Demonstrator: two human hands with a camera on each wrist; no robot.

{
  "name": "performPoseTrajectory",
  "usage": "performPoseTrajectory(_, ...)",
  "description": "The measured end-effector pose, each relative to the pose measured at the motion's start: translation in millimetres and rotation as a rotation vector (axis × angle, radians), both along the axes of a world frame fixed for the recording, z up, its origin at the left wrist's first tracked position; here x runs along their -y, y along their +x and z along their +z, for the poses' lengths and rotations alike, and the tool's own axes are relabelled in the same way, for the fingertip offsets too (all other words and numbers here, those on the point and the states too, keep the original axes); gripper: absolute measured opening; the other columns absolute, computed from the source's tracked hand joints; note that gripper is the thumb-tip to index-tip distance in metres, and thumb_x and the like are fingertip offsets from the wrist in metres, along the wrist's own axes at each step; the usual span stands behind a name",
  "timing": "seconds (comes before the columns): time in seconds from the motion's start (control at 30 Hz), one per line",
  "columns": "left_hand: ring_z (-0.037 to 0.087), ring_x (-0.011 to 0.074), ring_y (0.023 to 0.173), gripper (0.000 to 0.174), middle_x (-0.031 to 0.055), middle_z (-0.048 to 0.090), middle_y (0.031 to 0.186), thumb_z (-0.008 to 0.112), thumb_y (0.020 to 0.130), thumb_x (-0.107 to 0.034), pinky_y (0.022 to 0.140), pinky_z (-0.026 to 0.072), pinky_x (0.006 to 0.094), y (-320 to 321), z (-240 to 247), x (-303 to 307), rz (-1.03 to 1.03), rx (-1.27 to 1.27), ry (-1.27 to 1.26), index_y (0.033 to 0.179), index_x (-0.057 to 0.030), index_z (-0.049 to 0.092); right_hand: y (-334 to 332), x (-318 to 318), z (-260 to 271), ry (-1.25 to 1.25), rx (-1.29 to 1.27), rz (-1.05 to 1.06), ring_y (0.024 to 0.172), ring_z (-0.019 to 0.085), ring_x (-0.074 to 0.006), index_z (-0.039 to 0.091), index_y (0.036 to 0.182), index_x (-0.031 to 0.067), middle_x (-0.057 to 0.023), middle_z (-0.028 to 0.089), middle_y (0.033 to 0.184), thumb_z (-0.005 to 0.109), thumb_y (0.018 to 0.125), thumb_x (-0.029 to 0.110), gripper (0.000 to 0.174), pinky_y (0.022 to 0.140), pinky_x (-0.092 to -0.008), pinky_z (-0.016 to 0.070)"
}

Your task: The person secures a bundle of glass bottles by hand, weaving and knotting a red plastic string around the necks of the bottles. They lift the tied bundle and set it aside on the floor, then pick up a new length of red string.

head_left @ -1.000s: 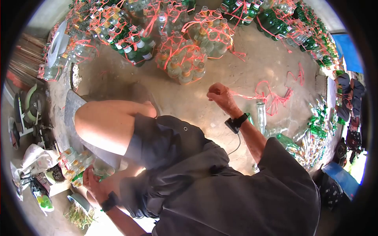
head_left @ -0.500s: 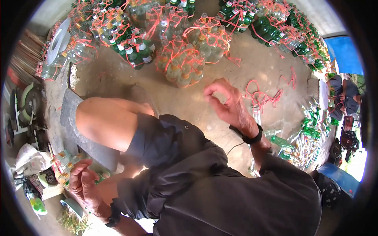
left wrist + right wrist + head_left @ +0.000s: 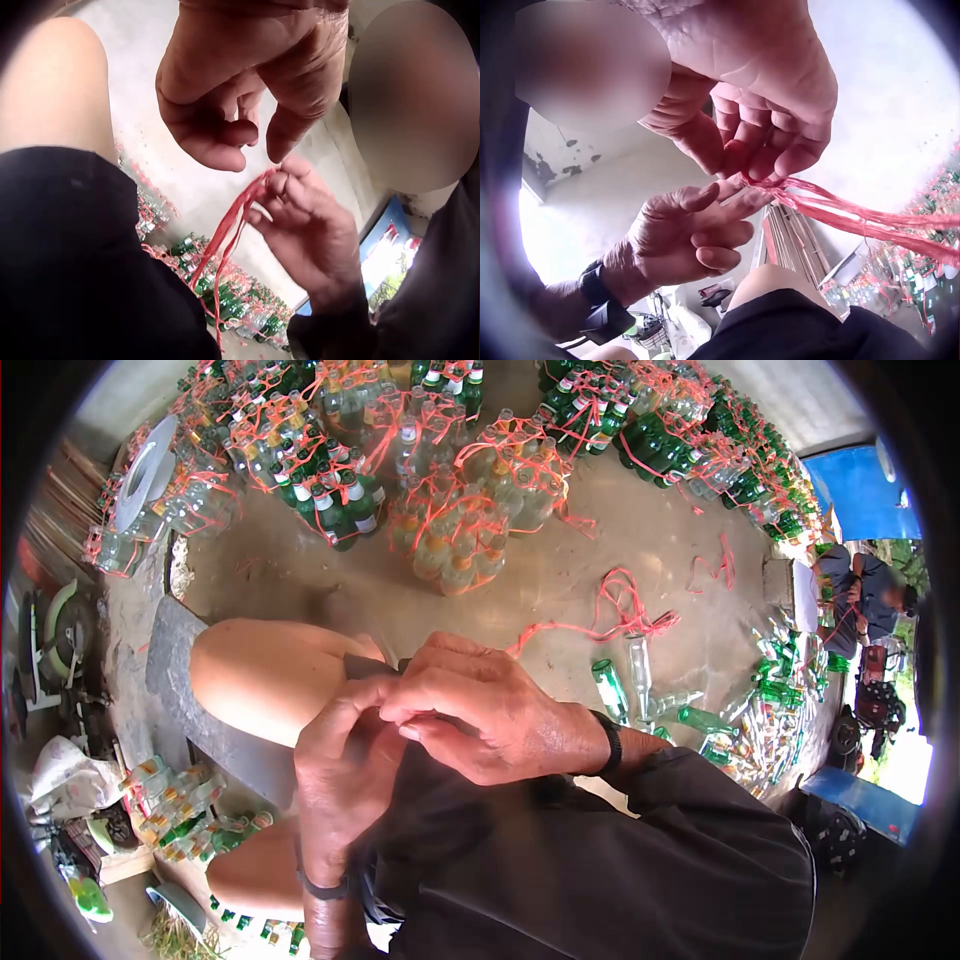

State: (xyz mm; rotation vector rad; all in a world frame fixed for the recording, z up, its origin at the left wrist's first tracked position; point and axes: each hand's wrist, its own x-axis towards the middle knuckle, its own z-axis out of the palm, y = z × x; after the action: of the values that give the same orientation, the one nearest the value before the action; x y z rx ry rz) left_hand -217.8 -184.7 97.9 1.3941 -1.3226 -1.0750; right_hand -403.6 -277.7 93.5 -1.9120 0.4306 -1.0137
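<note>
Over the lap, my left hand (image 3: 350, 770) and right hand (image 3: 490, 710) meet at the fingertips. The right hand (image 3: 769, 82) pinches red plastic twine (image 3: 855, 219), whose strands trail away from the fingers. Below it in the right wrist view, the left hand (image 3: 690, 232) reaches two extended fingers to the twine, its other fingers bent. In the left wrist view, the left hand (image 3: 251, 75) has thumb and forefinger apart, just above the twine (image 3: 232, 214) and right hand (image 3: 311, 232). The twine (image 3: 555, 628) runs to a loose tangle on the floor.
Bottle bundles tied with red twine (image 3: 460, 545) stand ahead. Loose bottles (image 3: 770, 705) lie at the right, and a green bottle (image 3: 610, 690) is near the right forearm. More bottles (image 3: 180, 805) are at the lower left. Another person (image 3: 870, 595) is at far right.
The left hand has risen from the lower left to the lap. The right hand has come back leftward to meet it, drawing the twine along; the view has shifted slightly.
</note>
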Motion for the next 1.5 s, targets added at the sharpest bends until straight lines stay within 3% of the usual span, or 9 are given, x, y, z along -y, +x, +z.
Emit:
performPoseTrajectory(0.23,0.062,0.0084,0.076,0.012,0.0020,0.071,0.091,0.071,0.105,-0.003,0.069,0.0528,0.0240,6.7,-12.2,-15.5,0.170,-0.178,0.015,0.116,0.0005,0.074,6.3,-3.8,-22.8,0.195,0.006,0.092,0.097,0.070,-0.0228,0.067,0.124,0.0020,-0.0095,0.069,0.107,0.075,0.089,-0.008,0.037,0.079,-0.0335,0.0638)
performPoseTrajectory(0.57,0.058,0.0076,0.082,0.016,0.0006,0.067,0.095,0.069,0.107,-0.008,0.074,0.0496,0.0218,27.2,15.3,-13.4,0.431,-0.382,0.075,0.119,0.0009,0.073,14.6,-7.5,-41.7,0.469,-0.181,0.261,0.086,0.073,-0.0228,0.065,0.123,0.0009,-0.0106,0.070,0.100,0.072,0.097,0.004,0.028,0.073,-0.0372,0.0592)
performPoseTrajectory(0.63,0.055,0.0077,0.080,0.017,-0.0003,0.063,0.090,0.067,0.108,-0.010,0.073,0.0471,0.0211,30.8,19.8,-13.7,0.516,-0.439,0.039,0.119,0.0021,0.073,11.8,-5.9,-72.7,0.119,-0.111,0.079,0.063,0.066,-0.0247,0.063,0.110,0.0016,-0.0100,0.066,0.082,0.073,0.092,0.002,0.020,0.060,-0.0403,0.0524)
performPoseTrajectory(0.7,0.052,0.0077,0.079,0.017,-0.0005,0.062,0.088,0.067,0.108,-0.011,0.071,0.0458,0.0220,46.2,12.3,-17.6,0.510,-0.421,-0.010,0.119,0.0013,0.073,-0.8,2.9,-97.0,-0.016,-0.141,-0.010,0.068,0.070,-0.0331,0.066,0.104,0.0031,-0.0129,0.069,0.082,0.074,0.091,0.004,0.015,0.062,-0.0449,0.0554)
performPoseTrajectory(1.0,0.053,0.0081,0.075,0.015,0.0007,0.064,0.088,0.066,0.110,-0.014,0.069,0.0466,0.0252,91.5,15.5,-18.8,0.571,-0.479,-0.206,0.118,-0.0028,0.073,-148.3,64.3,-200.9,0.128,-0.528,-0.346,0.077,0.073,-0.0225,0.076,0.100,0.0018,-0.0127,0.075,0.088,0.069,0.091,-0.002,0.011,0.068,-0.0356,0.0566)
performPoseTrajectory(1.13,0.051,0.0072,0.072,0.017,-0.0017,0.059,0.087,0.063,0.112,-0.017,0.066,0.0413,0.0246,78.6,18.1,-8.6,0.689,-0.403,-0.169,0.121,-0.0039,0.069,-191.6,88.0,-161.2,0.646,-0.531,-0.473,0.072,0.057,-0.0054,0.076,0.105,0.0009,0.0033,0.064,0.081,0.069,0.097,0.003,0.011,0.063,-0.0266,0.0545)
performPoseTrajectory(1.27,0.052,0.0077,0.075,0.015,-0.0015,0.059,0.084,0.062,0.112,-0.014,0.070,0.0452,0.0259,84.2,14.2,-10.1,0.448,-0.507,-0.189,0.118,-0.0043,0.073,-214.5,101.8,-122.0,0.822,-0.459,-0.389,0.069,0.062,-0.0057,0.075,0.111,0.0003,0.0022,0.066,0.086,0.070,0.104,0.015,0.017,0.063,-0.0254,0.0577)
performPoseTrajectory(1.37,0.049,0.0067,0.075,0.014,-0.0027,0.056,0.083,0.062,0.112,-0.014,0.071,0.0455,0.0258,82.9,17.1,-3.7,0.687,-0.453,-0.182,0.117,-0.0047,0.072,-219.3,107.2,-113.2,0.881,-0.508,-0.335,0.067,0.060,-0.0046,0.075,0.111,0.0021,0.0029,0.066,0.085,0.068,0.105,0.017,0.017,0.060,-0.0240,0.0540)
performPoseTrajectory(1.5,0.046,0.0060,0.075,0.013,-0.0041,0.052,0.082,0.062,0.111,-0.015,0.073,0.0462,0.0262,101.7,1.0,-8.9,0.631,-0.467,-0.225,0.117,-0.0051,0.069,-204.9,111.0,-96.5,0.918,-0.265,-0.137,0.065,0.058,-0.0050,0.076,0.109,0.0057,0.0023,0.068,0.087,0.066,0.108,0.022,0.019,0.056,-0.0223,0.0482)
